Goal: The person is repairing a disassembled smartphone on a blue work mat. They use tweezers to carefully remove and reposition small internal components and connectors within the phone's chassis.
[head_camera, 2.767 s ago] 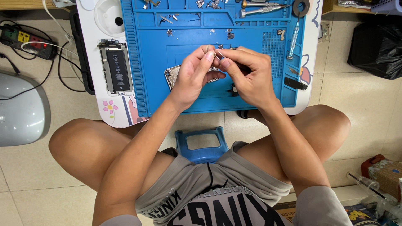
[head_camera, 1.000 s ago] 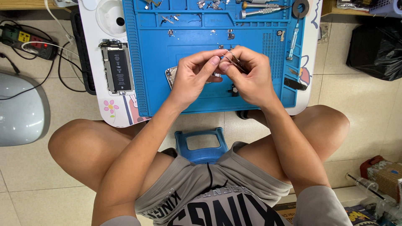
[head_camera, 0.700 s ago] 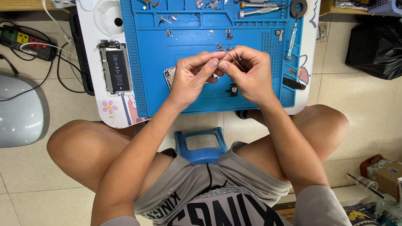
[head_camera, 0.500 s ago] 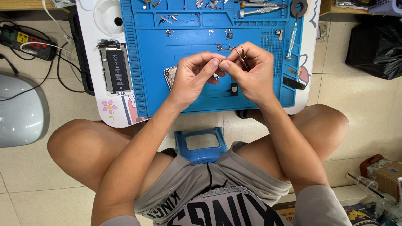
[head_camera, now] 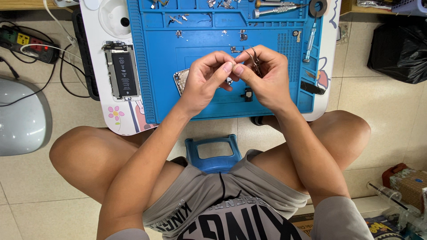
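Our left hand (head_camera: 205, 80) and right hand (head_camera: 267, 75) pinch a tiny part, tweezers (head_camera: 255, 62) gripped; opened phone (head_camera: 121, 71) awaits reassembly.

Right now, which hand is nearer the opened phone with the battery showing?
Left. The left hand is over the blue mat, right of the phone; the right hand is farther right.

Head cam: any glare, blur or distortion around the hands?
Head view: even, soft light, faint shadows under the left hand and right hand; hands sharp, no motion blur; mild sheen on the blue work mat; tweezers and whatever sits between the fingertips are too small to resolve; wide-angle stretch at edges.
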